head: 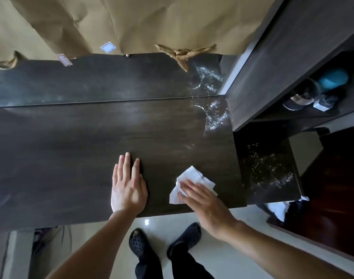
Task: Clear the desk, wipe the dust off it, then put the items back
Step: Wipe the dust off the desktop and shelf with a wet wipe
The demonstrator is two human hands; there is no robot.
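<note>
A dark wood-grain desk (71, 148) carried 1 creased white tissue (194, 176) near its front edge, pressed down under the straight fingers of the right hand (204, 202), while the left hand (129, 188) lay palm-down just beside it. White dust specks (214, 117) glittered at the desk's far right corner, well apart from the tissue.

Dark wood desk (75, 150), seen from above. Left hand (128, 186) flat on it, fingers straight, near front edge. Right hand (202, 202) presses a crumpled white tissue (194, 176) on desk with straight fingers, just right of left hand. Wet droplets (214, 115) glisten at desk's far right, by a dark cabinet (288, 63). Tan paper (152, 23) covers wall behind. Black clogs (140, 244) on pale floor below.
</note>
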